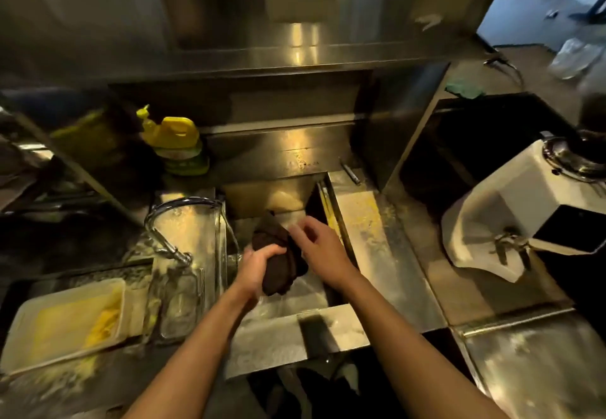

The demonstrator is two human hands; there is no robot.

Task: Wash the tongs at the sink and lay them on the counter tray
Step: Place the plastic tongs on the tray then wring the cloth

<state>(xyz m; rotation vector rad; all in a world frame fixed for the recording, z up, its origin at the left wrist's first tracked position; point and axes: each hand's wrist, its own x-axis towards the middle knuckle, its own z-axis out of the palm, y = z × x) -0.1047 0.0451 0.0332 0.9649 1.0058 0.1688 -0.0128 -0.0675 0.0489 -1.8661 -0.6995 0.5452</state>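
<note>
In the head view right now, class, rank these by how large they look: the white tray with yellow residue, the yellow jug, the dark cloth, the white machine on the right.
1. white machine
2. white tray
3. and 4. dark cloth and yellow jug: they look alike, and the jug stands farther off, so no ranking.

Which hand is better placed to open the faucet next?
Left, probably. The left hand grips the dark cloth nearest the faucet, which stands left of the sink; the right hand would have to cross over.

Commercial kitchen: stainless steel backsplash (249,18), steel counter (377,248), inset sink (285,294), yellow detergent jug (173,136)
</note>
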